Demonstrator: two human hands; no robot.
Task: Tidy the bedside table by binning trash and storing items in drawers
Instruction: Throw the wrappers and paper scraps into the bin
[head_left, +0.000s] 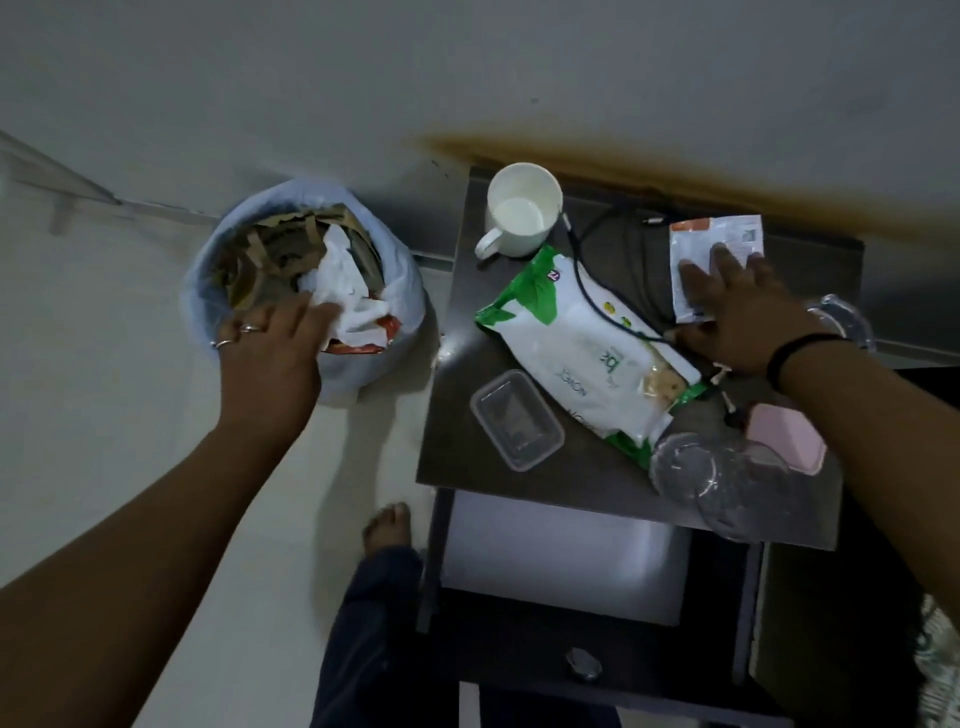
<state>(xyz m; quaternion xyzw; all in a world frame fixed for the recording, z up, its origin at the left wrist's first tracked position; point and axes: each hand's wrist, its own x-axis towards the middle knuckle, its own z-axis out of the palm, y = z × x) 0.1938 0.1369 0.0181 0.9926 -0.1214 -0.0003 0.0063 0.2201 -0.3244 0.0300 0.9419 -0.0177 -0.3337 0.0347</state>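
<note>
A blue-lined bin (363, 374) stands on the floor left of the dark bedside table (467, 457). It is full of cardboard and white crumpled paper (340, 283). My left hand (270, 353) is over the bin's near edge, fingers touching that paper. My right hand (743, 317) lies flat, fingers spread, on a small white sachet (722, 239) at the table's back right. A green-and-white wipes pack (576, 343) lies in the middle with a black cable (587, 280) across it. The top drawer (561, 566) stands pulled out below the table.
On the table: a white mug (522, 213) at the back left, a clear plastic tub (517, 418) in front, a clear lid or cup (711, 483) at the front right, a pink case (789, 441). My bare foot (387, 525) is beside the drawer.
</note>
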